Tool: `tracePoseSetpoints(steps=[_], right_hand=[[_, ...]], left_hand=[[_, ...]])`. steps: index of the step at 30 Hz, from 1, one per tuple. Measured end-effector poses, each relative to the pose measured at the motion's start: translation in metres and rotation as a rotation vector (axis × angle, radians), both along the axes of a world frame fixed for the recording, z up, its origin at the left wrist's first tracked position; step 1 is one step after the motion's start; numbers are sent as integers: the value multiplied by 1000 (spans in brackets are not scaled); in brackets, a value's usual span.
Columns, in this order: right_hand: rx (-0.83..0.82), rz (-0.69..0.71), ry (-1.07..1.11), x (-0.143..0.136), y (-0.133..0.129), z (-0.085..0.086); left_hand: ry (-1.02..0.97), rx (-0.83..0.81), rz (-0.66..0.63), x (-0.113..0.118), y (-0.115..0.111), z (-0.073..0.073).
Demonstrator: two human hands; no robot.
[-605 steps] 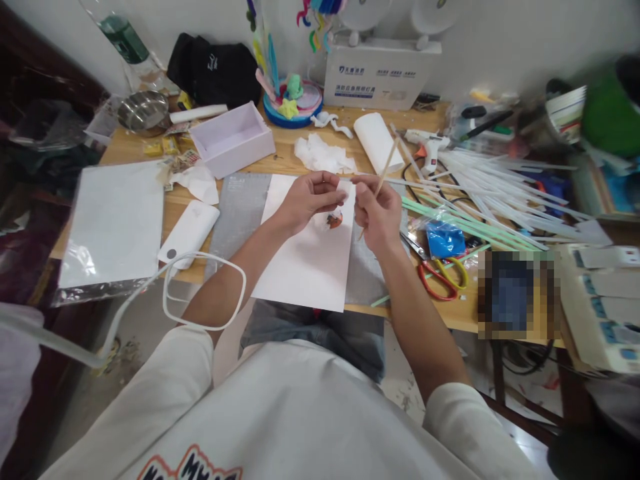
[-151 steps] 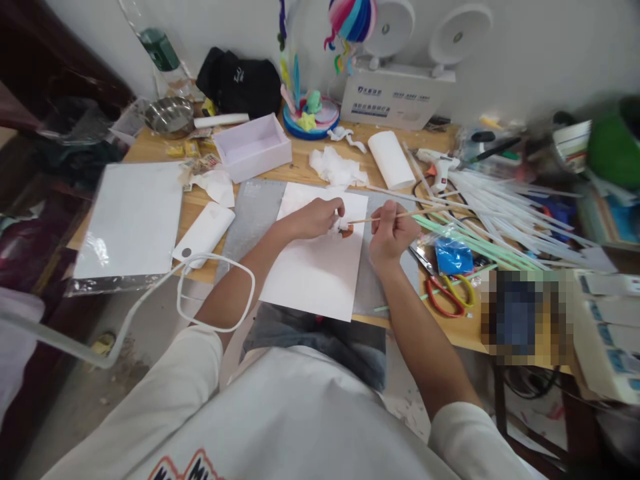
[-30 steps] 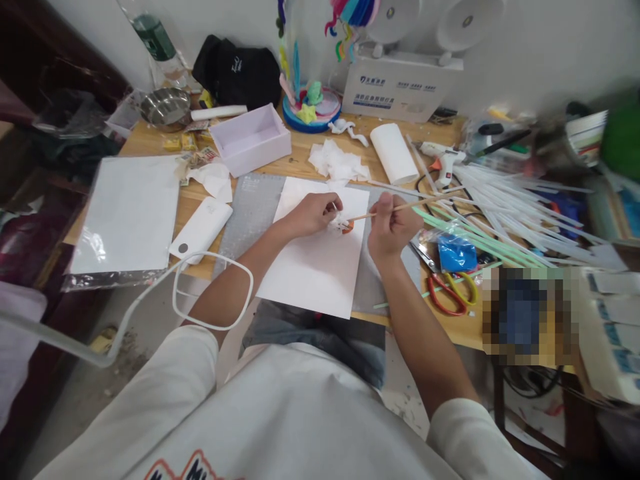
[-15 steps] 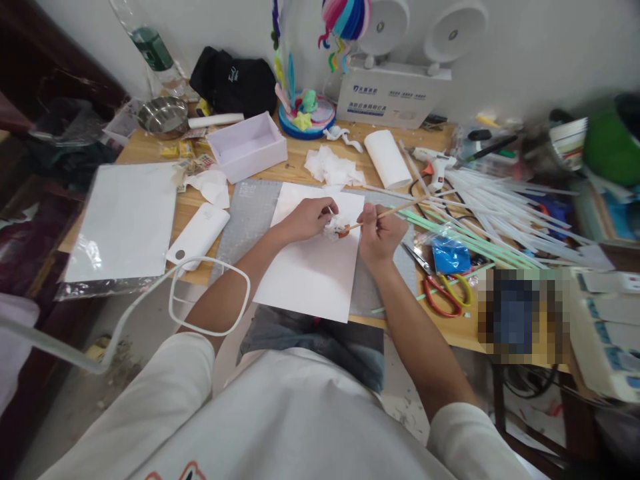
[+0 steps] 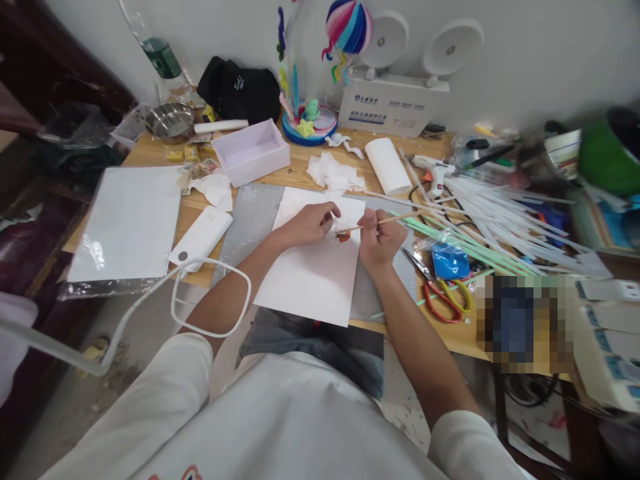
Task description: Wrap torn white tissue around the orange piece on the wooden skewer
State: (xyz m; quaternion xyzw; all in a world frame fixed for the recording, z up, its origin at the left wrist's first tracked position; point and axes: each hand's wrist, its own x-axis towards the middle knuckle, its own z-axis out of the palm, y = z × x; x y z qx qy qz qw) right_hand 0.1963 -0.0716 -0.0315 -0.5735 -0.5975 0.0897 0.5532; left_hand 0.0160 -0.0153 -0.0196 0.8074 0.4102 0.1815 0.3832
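Note:
A thin wooden stick (image 5: 395, 219) is pinched in my right hand (image 5: 381, 241), its tip pointing left. That tip meets a small orange-brown piece (image 5: 343, 236) beside a crumpled white, tissue-like bit (image 5: 336, 228). My left hand (image 5: 315, 223) has its fingers curled round the white bit from the left. Both hands are over a white sheet of paper (image 5: 310, 280), which lies on a grey cutting mat (image 5: 245, 220). Behind the hands sits more crumpled white tissue (image 5: 334, 172).
Scissors (image 5: 440, 293), a blue packet (image 5: 450, 260), pale strips (image 5: 505, 213) and a glue gun (image 5: 437, 175) lie right. A lilac box (image 5: 253, 153) stands behind the mat. Left are a white power bank (image 5: 203, 235), bagged sheets (image 5: 127, 223) and a white looped holder (image 5: 210, 260).
The view has shifted slightly, so the objects on the table appear a little lower. Both hands keep nearly the same place, and the stick is still in my right hand.

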Motion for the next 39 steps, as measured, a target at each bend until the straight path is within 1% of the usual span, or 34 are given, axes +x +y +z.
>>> tracePoseSetpoints(steps=[2,4,7,10,12,16,19,23,26,31,33,36,39], right_hand=[[0,-23,19,2,0,-1],[-4,-35,30,3,0,-2],[-6,-35,15,3,-1,0],[-8,-31,-26,1,-2,3],[-13,-21,-40,-1,-2,5],[-43,2,-25,-2,-3,5],[-51,-5,-39,-1,-3,6],[-44,-20,-80,-1,-4,6],[-58,2,-104,-2,-3,5],[-25,13,-106,-2,-3,4],[-29,12,-104,-2,-3,4],[-40,18,-116,-3,-4,5],[-40,42,-109,-3,-4,5]], left_hand=[[4,-4,28,2,-11,2],[32,51,88,6,-25,1],[84,159,162,14,-44,-8],[101,219,204,18,-54,-19],[114,269,194,17,-57,-24],[154,348,111,12,-60,-28],[140,345,68,10,-58,-28],[94,298,40,9,-51,-29],[42,278,86,6,-52,-31],[-53,211,255,-7,-66,-29],[-51,210,267,-12,-71,-27],[20,265,210,-15,-77,-22],[146,340,121,-13,-81,-21]])
